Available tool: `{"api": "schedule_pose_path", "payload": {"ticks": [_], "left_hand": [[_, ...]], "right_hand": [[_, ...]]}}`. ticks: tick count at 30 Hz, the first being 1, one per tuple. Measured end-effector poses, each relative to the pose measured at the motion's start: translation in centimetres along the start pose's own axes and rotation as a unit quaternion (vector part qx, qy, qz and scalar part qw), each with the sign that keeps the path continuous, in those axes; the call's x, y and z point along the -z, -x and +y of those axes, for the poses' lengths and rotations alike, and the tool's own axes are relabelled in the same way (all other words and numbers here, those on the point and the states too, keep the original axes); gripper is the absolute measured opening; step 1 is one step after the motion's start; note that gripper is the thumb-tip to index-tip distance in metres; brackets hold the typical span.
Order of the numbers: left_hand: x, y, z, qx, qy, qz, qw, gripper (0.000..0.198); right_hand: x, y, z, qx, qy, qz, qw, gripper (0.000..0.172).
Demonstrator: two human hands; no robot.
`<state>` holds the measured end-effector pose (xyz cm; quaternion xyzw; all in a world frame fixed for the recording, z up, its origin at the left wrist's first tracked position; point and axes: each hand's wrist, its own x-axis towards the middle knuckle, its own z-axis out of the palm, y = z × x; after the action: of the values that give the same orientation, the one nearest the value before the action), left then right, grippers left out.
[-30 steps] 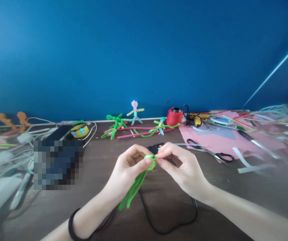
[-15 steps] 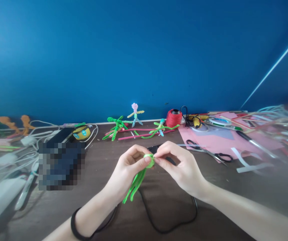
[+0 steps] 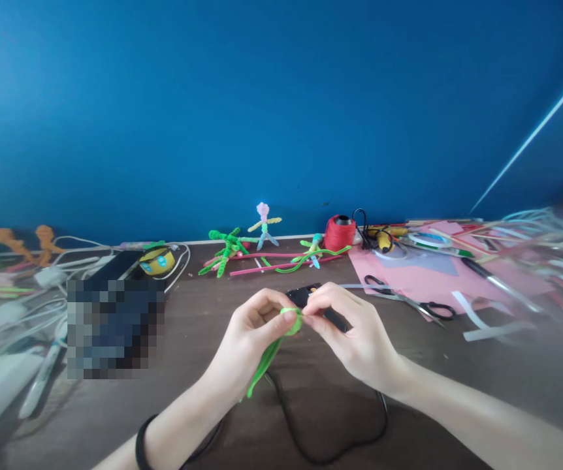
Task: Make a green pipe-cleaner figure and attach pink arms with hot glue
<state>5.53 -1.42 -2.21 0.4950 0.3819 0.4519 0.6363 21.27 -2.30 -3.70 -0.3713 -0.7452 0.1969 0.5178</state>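
Note:
Bright green pipe cleaners (image 3: pixel 268 360) are in front of me above the table, coiled into a small round loop at the top with long ends hanging down to the left. My left hand (image 3: pixel 248 333) is closed on the coil, thumb and fingers pinching it. On the coil's right side, the thumb and fingertips of my right hand (image 3: pixel 354 333) pinch together at its edge, partly hiding the piece they grip. Behind my right hand lies a black device (image 3: pixel 302 296), and a black cable (image 3: pixel 305 444) curves across the table under both hands.
Pipe cleaner figures stand by the wall, one green (image 3: pixel 225 251), one pastel (image 3: pixel 263 225). Pink strips (image 3: pixel 281 266) and a red thread spool (image 3: pixel 339 232) lie beside them. Scissors (image 3: pixel 409 300) and pink paper (image 3: pixel 477 287) are at right. White cables and a yellow roll (image 3: pixel 157 262) are at left.
Both hands stay pinched at the green coil with only a slight shift. The hanging green ends have drawn closer together, and the right hand has moved slightly right, showing more of the black device.

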Motion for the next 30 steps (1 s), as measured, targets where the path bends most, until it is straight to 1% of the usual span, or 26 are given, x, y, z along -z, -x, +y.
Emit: {"api": "schedule_pose_path", "payload": {"ticks": [6,11,13,22,30], "left_hand": [[0.2,-0.1,0.0,0.009,0.002,-0.005,1.000,0.013],[0.3,0.0,0.1,0.026,0.037,0.003,0.999,0.011],[0.2,0.0,0.1,0.028,0.047,-0.002,0.999,0.010],[0.4,0.1,-0.4,0.014,0.056,-0.024,0.998,0.008],[0.3,0.0,-0.4,0.014,0.058,-0.031,0.998,0.009]], "right_hand": [[-0.3,0.2,0.4,0.025,0.024,0.010,0.999,0.007],[-0.5,0.5,0.6,0.056,0.026,0.016,0.998,0.010],[-0.7,0.6,0.6,0.063,0.019,0.016,0.998,0.010],[-1.0,0.8,0.6,0.090,0.004,0.017,0.996,0.012],[-1.0,1.1,1.0,0.126,0.029,0.015,0.992,0.013]]}}
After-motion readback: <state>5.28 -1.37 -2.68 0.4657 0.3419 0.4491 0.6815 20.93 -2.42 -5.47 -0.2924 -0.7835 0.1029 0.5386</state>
